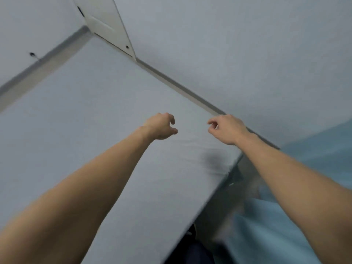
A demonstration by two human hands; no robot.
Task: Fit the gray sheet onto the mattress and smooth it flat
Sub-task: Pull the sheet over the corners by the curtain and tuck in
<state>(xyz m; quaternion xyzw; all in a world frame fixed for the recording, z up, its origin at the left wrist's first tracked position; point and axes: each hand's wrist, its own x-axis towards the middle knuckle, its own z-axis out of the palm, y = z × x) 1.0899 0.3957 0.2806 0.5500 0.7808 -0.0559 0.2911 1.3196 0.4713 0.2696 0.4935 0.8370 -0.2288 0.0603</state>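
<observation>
The gray sheet (91, 119) lies stretched over the mattress and fills the left and middle of the head view. A few faint wrinkles and a dark smudge show near its right corner. My left hand (162, 126) hovers above the sheet with fingers loosely curled and nothing in them. My right hand (226, 128) is over the sheet's far right edge, next to the wall, also curled loosely and holding nothing. Both bare forearms reach in from the bottom of the frame.
Pale walls (247, 44) border the bed at the back and right, with a gray bed-frame rail (182, 88) along the sheet's edge. A white panel (106, 21) stands in the far corner. Light blue fabric (266, 235) lies lower right, beside the mattress.
</observation>
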